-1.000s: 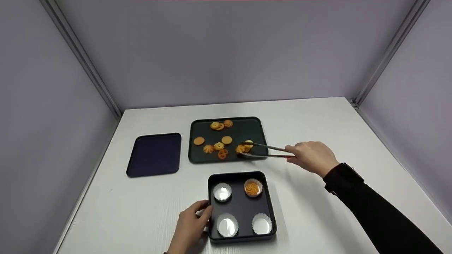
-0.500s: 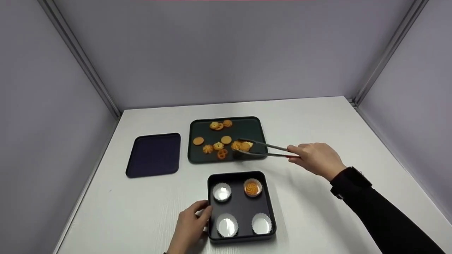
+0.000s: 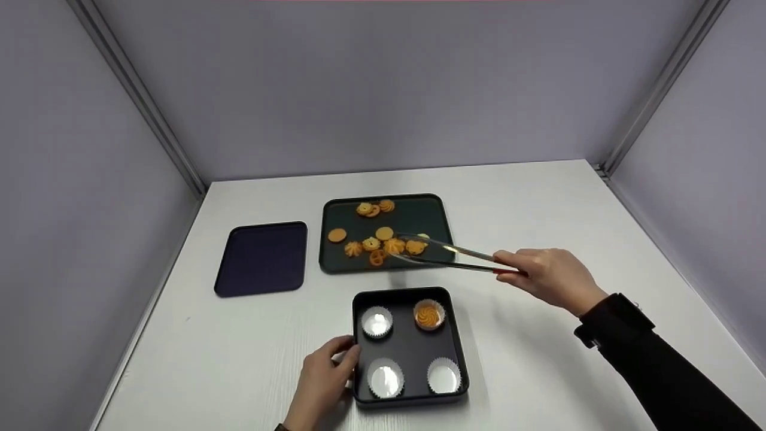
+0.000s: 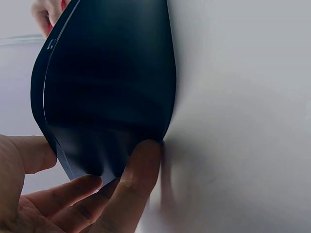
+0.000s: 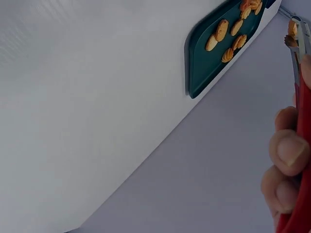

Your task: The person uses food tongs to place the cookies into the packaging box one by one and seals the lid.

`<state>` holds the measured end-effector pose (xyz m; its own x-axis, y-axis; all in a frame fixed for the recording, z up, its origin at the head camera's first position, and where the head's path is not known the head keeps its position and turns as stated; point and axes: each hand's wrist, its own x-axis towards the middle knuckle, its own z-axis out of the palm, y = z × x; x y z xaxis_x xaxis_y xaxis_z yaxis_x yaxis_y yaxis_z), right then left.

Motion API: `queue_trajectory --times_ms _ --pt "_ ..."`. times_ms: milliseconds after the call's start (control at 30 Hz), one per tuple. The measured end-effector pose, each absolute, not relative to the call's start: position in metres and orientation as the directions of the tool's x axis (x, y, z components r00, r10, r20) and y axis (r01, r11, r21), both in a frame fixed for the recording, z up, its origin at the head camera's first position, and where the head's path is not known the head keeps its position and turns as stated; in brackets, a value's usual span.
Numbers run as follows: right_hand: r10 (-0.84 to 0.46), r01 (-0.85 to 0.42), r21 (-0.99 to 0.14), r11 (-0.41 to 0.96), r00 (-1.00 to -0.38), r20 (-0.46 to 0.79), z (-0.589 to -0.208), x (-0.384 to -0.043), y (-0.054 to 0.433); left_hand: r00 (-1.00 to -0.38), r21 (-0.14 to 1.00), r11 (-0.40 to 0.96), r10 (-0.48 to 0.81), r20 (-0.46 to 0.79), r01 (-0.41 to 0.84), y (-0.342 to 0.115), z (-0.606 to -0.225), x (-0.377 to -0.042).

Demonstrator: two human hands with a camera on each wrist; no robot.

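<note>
My right hand holds the red handles of metal tongs. Their tips pinch a swirled cookie above the near edge of the dark green tray. Round, piped and pretzel-shaped cookies lie on that tray, among them a flat round cookie. At the left side of a deep black baking pan, my left hand grips the rim and wall between thumb and fingers. Inside the pan stand several white paper cups; the back right cup holds a swirled orange cookie.
A flat dark purple tray lies left of the green one. All stand on a white table, with grey panels rising behind and at both sides.
My right hand has drawn back to the right and a little nearer, lifting the swirled cookie from the right-hand cluster with the tongs. My left hand stays on the pan.
</note>
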<state>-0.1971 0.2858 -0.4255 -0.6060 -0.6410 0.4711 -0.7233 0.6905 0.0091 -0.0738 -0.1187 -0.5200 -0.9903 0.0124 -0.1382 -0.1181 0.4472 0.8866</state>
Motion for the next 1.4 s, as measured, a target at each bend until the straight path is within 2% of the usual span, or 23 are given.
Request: queue_trajectory --times_ms 300,633,967,1400 --pt "-0.702 -0.808 -0.046 0.588 -0.538 0.468 -0.425 -0.183 0.288 -0.987 0.883 0.451 0.017 -0.157 -0.133 -0.119 -0.52 -0.075" --pt "-0.75 -0.862 -0.117 0.494 -0.49 0.443 -0.429 -0.172 0.287 -0.99 0.888 0.445 0.02 -0.138 -0.115 -0.119 -0.52 -0.075" --pt "-0.805 -0.894 -0.059 0.445 -0.428 0.411 -0.436 -0.167 0.282 -0.991 0.889 0.443 -0.001 -0.132 -0.118 -0.117 -0.518 -0.074" --pt "-0.815 -0.877 0.019 0.479 -0.437 0.382 -0.446 -0.167 0.261 -0.99 0.888 0.442 0.004 -0.144 -0.128 -0.117 -0.518 -0.074"
